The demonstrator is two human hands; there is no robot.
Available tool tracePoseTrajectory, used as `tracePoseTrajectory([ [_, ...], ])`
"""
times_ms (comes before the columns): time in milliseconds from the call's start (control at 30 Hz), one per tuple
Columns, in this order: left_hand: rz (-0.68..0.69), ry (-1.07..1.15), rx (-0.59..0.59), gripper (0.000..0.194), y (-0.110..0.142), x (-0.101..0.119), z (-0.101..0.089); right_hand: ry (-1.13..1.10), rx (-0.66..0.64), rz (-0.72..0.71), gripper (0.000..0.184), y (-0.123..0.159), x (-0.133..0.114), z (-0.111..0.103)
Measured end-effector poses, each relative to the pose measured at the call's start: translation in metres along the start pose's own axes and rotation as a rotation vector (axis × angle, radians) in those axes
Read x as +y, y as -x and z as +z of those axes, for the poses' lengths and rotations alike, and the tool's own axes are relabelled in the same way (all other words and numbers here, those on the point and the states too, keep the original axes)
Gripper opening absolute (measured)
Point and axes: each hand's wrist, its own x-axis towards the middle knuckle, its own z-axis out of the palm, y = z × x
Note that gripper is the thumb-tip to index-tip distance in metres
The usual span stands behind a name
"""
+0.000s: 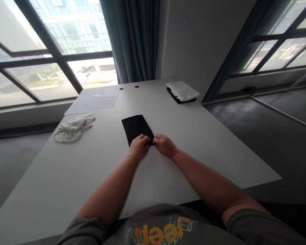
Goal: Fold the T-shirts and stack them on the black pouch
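Note:
A flat black rectangular sheet point(135, 126), perhaps cloth, lies on the white table in front of me. My left hand point(139, 145) is closed on its near edge, with the fingers curled over the top and part of the sheet hidden beneath. At the near right corner, my right hand point(165, 145) pinches the same sheet between thumb and fingers. The two hands are close together, almost touching. Whether the near edge is folded under the fingers I cannot tell.
A crumpled white cloth point(75, 128) lies at the table's left edge. Behind it are several printed papers point(103, 101). A folded white cloth point(183, 90) rests on a dark item at the far right. Two round holes sit near the far edge of the white table point(206, 136).

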Motion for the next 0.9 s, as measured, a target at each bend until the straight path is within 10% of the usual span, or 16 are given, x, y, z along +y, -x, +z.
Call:
tracePoseTrajectory([
  [300,0.038,-0.014,-0.062,0.009,0.0,0.003,-0.005,-0.059,-0.065,0.023,0.01,-0.002,-0.002,0.0],
  [533,0.167,0.1,-0.076,0.019,0.029,-0.038,-0.021,-0.106,-0.058,0.009,0.014,-0.001,0.002,0.004],
  [900,-0.056,0.268,-0.011,0.011,0.081,-0.072,-0.052,-0.074,-0.123,-0.131,0.033,0.0,-0.017,0.006],
])
